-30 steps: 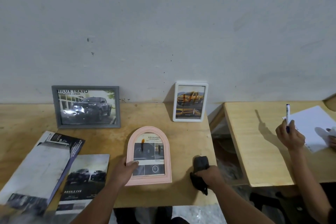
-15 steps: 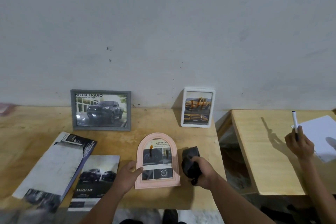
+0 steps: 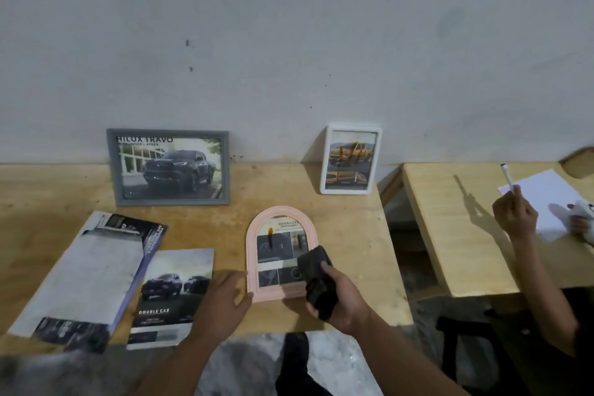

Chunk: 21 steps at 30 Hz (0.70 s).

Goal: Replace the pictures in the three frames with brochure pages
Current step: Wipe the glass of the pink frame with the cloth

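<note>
A pink arched frame [image 3: 251, 244] lies flat on the wooden table [image 3: 347, 235] with a brochure page inside. My left hand [image 3: 228, 294] rests at its lower left corner, fingers fairly straight. My right hand [image 3: 337, 294] grips a dark cloth [image 3: 316, 270] laid over the frame's lower right glass. A grey frame [image 3: 167, 168] with a dark truck page and a white frame [image 3: 351, 160] with an orange truck page lean upright against the wall. A "Double Cab" brochure [image 3: 173, 296] and an opened brochure [image 3: 86, 273] lie at the left.
A second wooden table [image 3: 450, 228] stands to the right across a gap. Another person's hand [image 3: 514, 212] holds a pen there over white paper [image 3: 543, 199]. The grey wall runs right behind the upright frames.
My right hand has carried the dark cloth from the table beside the frame onto the frame's lower right glass. My left hand stays at the frame's lower left corner.
</note>
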Motion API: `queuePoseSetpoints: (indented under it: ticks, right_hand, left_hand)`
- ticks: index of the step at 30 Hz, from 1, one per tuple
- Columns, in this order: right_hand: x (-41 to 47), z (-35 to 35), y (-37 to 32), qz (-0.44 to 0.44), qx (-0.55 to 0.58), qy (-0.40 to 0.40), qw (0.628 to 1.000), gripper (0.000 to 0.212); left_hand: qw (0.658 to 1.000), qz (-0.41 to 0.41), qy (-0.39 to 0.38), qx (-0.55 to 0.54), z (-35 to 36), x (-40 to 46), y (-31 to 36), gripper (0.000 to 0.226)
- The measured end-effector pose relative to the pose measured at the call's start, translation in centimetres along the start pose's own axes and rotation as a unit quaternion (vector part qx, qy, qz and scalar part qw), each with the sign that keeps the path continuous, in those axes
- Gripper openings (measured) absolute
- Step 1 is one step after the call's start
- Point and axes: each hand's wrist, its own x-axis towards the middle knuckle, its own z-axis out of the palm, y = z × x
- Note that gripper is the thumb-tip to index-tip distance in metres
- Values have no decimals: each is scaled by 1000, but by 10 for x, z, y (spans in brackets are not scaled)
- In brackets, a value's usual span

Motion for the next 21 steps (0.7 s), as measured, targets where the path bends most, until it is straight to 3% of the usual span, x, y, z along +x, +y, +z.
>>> queuePoseSetpoints:
  ticks: [5,8,11,15,21]
  right_hand:
    - [13,-4,15,-94,-125,35,987,45]
    - [15,6,5,-173,-288,103,936,41]
    - [33,22,-15,-235,-392,123,881,23]
    - [70,45,-48,-328,-500,117,793,16]
    - [130,79,-75,-375,-698,70,606,32]
  left_hand:
    - [989,50,7,141,23,20,-22,97]
    - [974,83,-7,211,30,37,-27,115]
    - [963,103,-15,250,32,55,-33,125]
    - [954,135,11,269,38,62,-43,129]
    - [952,131,22,274,42,65,-41,128]
